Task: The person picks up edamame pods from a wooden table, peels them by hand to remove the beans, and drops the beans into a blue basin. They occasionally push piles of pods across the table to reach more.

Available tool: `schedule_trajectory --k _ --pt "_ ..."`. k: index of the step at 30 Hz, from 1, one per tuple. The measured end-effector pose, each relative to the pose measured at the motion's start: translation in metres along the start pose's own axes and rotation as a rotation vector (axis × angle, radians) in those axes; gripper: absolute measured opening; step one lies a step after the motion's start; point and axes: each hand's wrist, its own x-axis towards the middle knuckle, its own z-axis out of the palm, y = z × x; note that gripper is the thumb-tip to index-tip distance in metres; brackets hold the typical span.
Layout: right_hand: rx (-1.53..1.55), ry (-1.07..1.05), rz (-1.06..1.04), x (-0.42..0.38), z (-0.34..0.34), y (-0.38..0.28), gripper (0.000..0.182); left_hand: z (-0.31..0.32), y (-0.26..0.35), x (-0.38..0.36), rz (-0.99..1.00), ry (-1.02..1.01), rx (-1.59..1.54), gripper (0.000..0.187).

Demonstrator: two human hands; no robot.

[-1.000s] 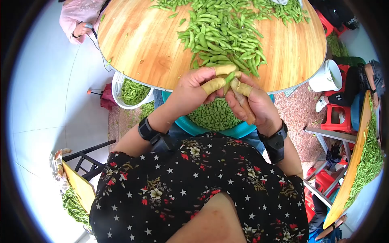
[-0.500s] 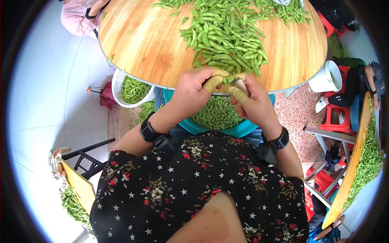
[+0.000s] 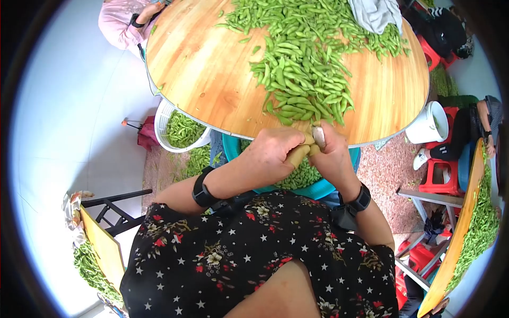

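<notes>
My left hand (image 3: 281, 150) is closed, its covered thumb and fingertips pressed together at the near edge of the round wooden table (image 3: 207, 79). Touching it, my right hand (image 3: 330, 155) is closed too, with a pale cap on one finger. Whatever lies between the fingertips is hidden. Just beyond both hands spreads a pile of green pods (image 3: 302, 79). Below them a teal basin (image 3: 323, 189) holds shelled green beans (image 3: 297, 177), partly covered by my hands and forearms.
A white basket (image 3: 161, 124) of pods stands left below the table, a white bucket (image 3: 424, 127) at the right. A grey cloth (image 3: 374, 15) lies on the pods. People sit at upper left and right, near red stools (image 3: 441, 177).
The view has shifted, so the table and pods sit lower in the frame. My hands have come together; the green pod seen between them earlier is no longer visible.
</notes>
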Motion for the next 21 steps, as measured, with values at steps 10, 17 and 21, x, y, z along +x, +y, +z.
schedule_trajectory --k 10,17,21 --pt "-0.070 -0.690 0.200 -0.009 -0.012 0.007 0.017 -0.087 -0.034 0.011 -0.101 -0.325 0.655 0.023" --pt "0.143 -0.648 0.433 -0.015 -0.017 -0.001 0.026 -0.050 -0.088 0.066 0.255 -0.207 0.625 0.026" --pt "0.211 -0.606 0.432 -0.015 -0.020 -0.004 0.028 -0.047 -0.098 0.062 0.176 -0.193 0.616 0.016"
